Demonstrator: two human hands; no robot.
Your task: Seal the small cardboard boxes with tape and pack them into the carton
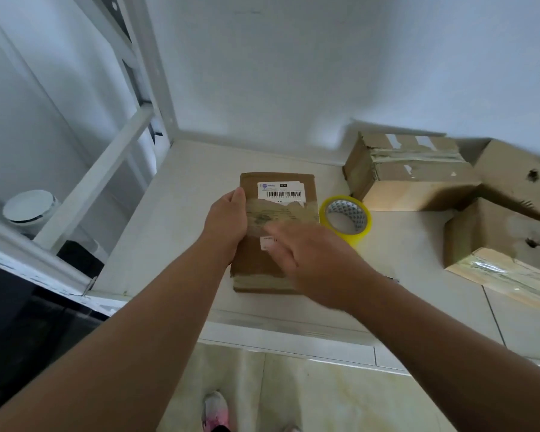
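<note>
The small box (279,194) lies on the counter (184,198), just left of the tape roll (346,219). Behind and right of the roll sits a second box (412,179), with a third box (518,182) farther right.

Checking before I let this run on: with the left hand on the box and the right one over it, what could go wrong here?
The right hand, motion-blurred over the small box, is close to the tape roll beside it and could knock it away. Only the left hand steadies the box, at its left edge, so a push may twist it.
</note>
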